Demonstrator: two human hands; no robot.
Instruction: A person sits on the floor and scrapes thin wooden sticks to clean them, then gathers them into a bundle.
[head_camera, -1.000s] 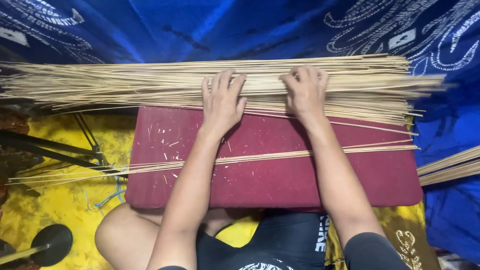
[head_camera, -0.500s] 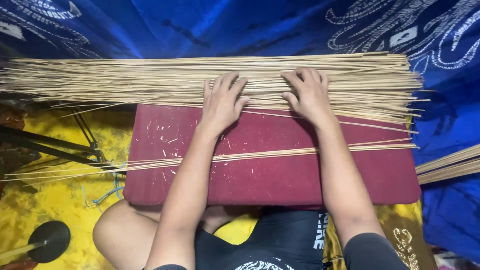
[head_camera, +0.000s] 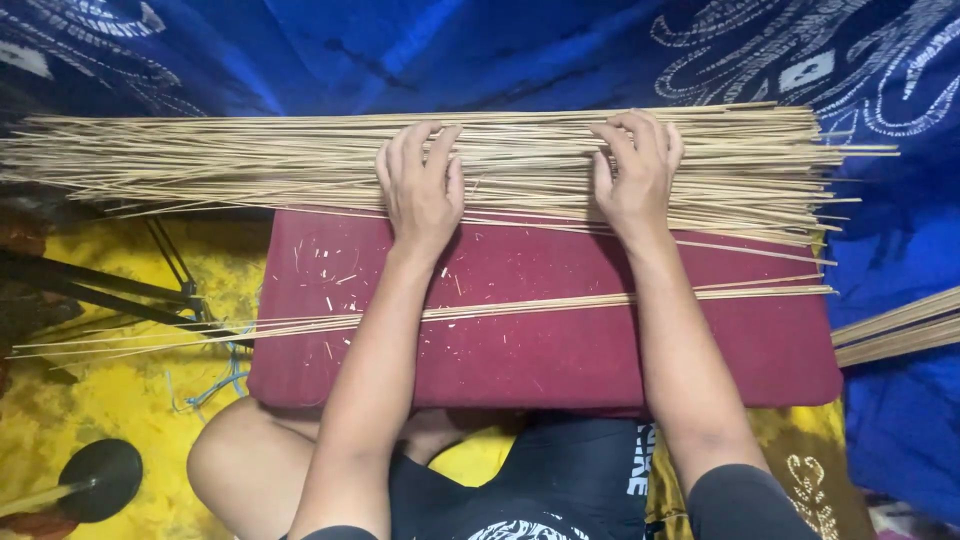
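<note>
On top of the dark red cushion (head_camera: 540, 330), your left hand (head_camera: 422, 185) and right hand (head_camera: 635, 170) press flat, fingers spread, on the big pile of thin sticks (head_camera: 250, 160). They have slid it a bit farther away, maybe by rolling.
</note>
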